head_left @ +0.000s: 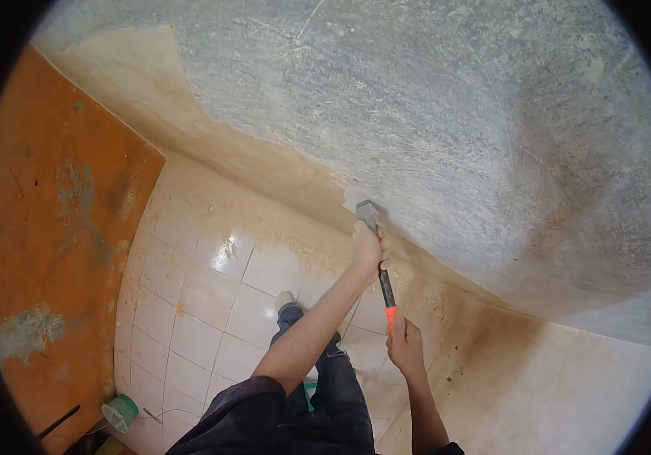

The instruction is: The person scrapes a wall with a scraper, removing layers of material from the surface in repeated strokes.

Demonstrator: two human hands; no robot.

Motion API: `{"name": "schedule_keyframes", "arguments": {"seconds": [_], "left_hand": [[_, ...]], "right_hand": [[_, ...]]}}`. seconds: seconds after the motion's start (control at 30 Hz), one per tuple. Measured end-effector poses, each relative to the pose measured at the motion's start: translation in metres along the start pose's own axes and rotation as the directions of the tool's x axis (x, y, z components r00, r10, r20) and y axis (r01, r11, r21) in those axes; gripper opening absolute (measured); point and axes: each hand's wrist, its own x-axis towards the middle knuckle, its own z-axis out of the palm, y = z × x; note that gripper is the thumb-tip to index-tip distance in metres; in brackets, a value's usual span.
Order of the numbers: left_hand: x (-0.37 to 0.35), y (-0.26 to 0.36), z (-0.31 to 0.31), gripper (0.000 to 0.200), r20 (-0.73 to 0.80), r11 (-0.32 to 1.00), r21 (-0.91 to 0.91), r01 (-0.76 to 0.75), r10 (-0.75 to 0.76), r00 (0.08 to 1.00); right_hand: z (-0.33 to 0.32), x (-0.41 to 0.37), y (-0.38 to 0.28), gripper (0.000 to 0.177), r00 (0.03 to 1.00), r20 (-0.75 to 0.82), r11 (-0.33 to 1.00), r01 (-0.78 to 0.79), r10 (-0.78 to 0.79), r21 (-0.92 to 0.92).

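Note:
A long-handled scraper (386,290) with a grey metal head and a black and orange handle slants across the middle of the view. My left hand (367,247) is closed round it high up, just below the head. Lower down, my right hand (405,345) wraps the orange part of the handle. The scraper's blade end is right at the wall (431,136), near the border between rough grey surface and a remaining beige coating (265,163).
Beige scrapings lie along the wall's foot on the white tiled floor (197,303). An orange wall (53,197) with worn patches stands at left. A green and white basket-like container (120,413) sits at the lower left. My shoe (284,300) is near the debris.

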Motion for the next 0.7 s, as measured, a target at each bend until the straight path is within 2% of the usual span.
{"name": "schedule_keyframes", "arguments": {"seconds": [0.03,0.1,0.17,0.27,0.33,0.4,0.43,0.5,0.6,0.67,0.7], "left_hand": [[0.007,-0.001,-0.003,0.036,-0.073,0.999,0.028,-0.044,0.045,0.996],[0.019,0.011,-0.018,0.037,-0.042,0.999,0.016,-0.045,0.045,0.998],[0.022,0.010,-0.026,0.037,0.004,0.996,0.019,-0.083,0.083,0.997],[0.006,-0.008,-0.002,0.036,-0.004,1.000,0.018,-0.007,0.007,1.000],[0.009,-0.010,-0.004,0.035,0.030,1.000,0.019,0.005,-0.006,1.000],[0.030,0.005,-0.021,0.037,-0.092,0.990,0.017,-0.138,0.139,0.986],[0.032,0.010,-0.029,0.038,0.004,0.995,0.015,-0.103,0.103,0.995],[0.029,-0.001,-0.021,0.039,-0.037,0.997,0.024,-0.069,0.070,0.997],[0.029,-0.012,-0.011,0.039,-0.084,0.998,0.044,-0.038,0.042,0.996],[0.036,-0.013,-0.018,0.038,-0.090,0.998,0.056,-0.037,0.041,0.995],[0.045,-0.002,-0.032,0.039,-0.051,0.997,0.033,-0.063,0.065,0.997]], "right_hand": [[0.006,0.001,-0.006,0.044,1.000,-0.017,0.999,0.022,-0.023,-0.038],[0.012,0.006,-0.003,0.045,0.998,-0.030,0.996,0.048,-0.050,-0.074],[0.021,0.012,0.014,0.046,0.999,0.005,0.999,0.039,-0.039,0.001],[0.000,-0.009,0.010,0.047,0.999,-0.049,1.000,-0.017,0.017,0.002],[0.000,0.000,0.000,0.047,0.999,-0.041,1.000,0.000,-0.001,-0.026],[0.001,0.012,-0.004,0.047,0.999,-0.028,0.998,0.029,-0.031,-0.056],[0.006,0.015,0.000,0.048,1.000,-0.002,0.999,0.005,-0.005,-0.044],[0.009,0.014,0.008,0.048,0.999,0.035,0.999,-0.022,0.022,-0.026],[0.002,0.006,0.012,0.048,0.999,-0.024,0.999,-0.037,0.038,0.036],[0.007,0.017,-0.001,0.050,0.996,-0.046,0.997,0.071,-0.073,-0.038],[0.007,0.020,0.002,0.050,0.996,-0.050,0.997,0.071,-0.073,-0.043]]}}
